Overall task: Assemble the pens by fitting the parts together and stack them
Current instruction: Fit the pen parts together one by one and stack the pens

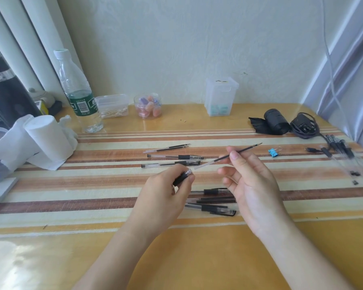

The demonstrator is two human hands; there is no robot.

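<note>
My left hand (161, 197) grips a pen barrel (181, 177) with a black grip, its open end pointing up and right. My right hand (252, 185) pinches a thin ink refill (245, 150) between thumb and fingers, tip pointing up right, tail end just right of the barrel's opening. Two refills (170, 147) and two pens without caps (176, 157) (172, 163) lie beyond my hands. A small pile of pen parts (212, 203) lies between my hands. Several pens (344, 155) lie at the far right.
On the striped table (113, 206) stand a water bottle (78, 91), a tissue roll (48, 139), a cotton swab box (112, 105), a jar (148, 105), a clear container (220, 97), a black roll (275, 121), a cable (304, 125) and a blue clip (272, 152).
</note>
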